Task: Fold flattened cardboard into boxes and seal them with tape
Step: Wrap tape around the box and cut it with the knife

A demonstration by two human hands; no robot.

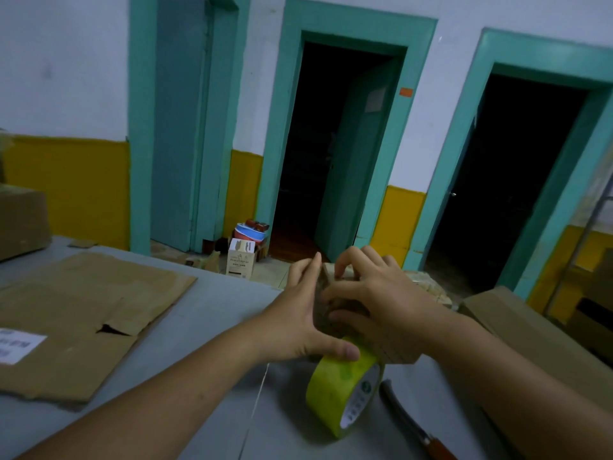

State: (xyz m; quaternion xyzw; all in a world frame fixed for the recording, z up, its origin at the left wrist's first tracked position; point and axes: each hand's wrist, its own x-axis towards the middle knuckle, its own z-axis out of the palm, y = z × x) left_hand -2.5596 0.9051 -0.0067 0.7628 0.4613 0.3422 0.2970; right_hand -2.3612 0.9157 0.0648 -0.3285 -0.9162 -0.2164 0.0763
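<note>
I hold a small brown cardboard box over the grey table, mostly hidden between my hands. My left hand lies flat against its left side, fingers straight and pointing away, and its thumb touches the top of a yellow-green tape roll. The roll stands on edge on the table right under the box. My right hand curls over the box's top and right side, fingertips pressing on the upper edge. A flattened cardboard sheet with a white label lies on the table at the left.
A cutter with an orange-brown handle lies right of the tape roll. A thin white string runs across the table. A closed carton sits at the far left, another cardboard box at the right. Beyond the table are doorways and floor clutter.
</note>
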